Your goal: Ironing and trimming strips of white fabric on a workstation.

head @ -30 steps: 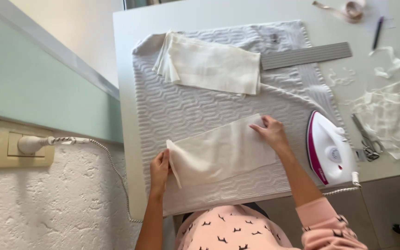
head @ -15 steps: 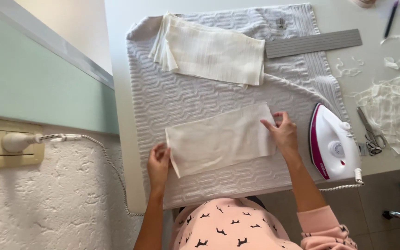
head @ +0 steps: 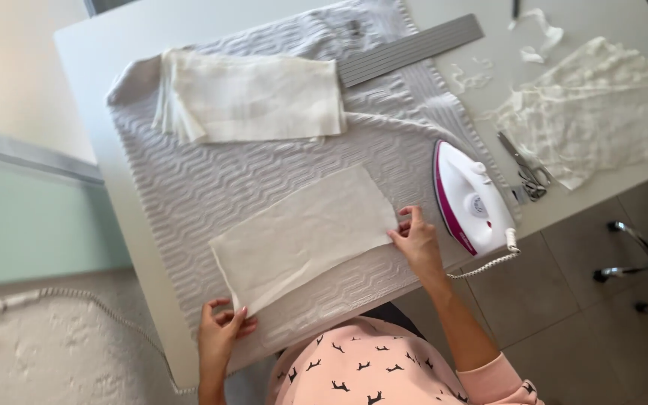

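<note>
I see the cream cloth piece [head: 305, 236] lying flat on the grey padded mat [head: 189, 187], near the mat's front edge. My left hand [head: 220, 331] pinches its near-left corner. My right hand [head: 416, 238] holds its right edge with the fingertips. The iron [head: 470, 199] stands just beside that hand. Bare mat lies between the cloth and the folded stack [head: 253, 97].
</note>
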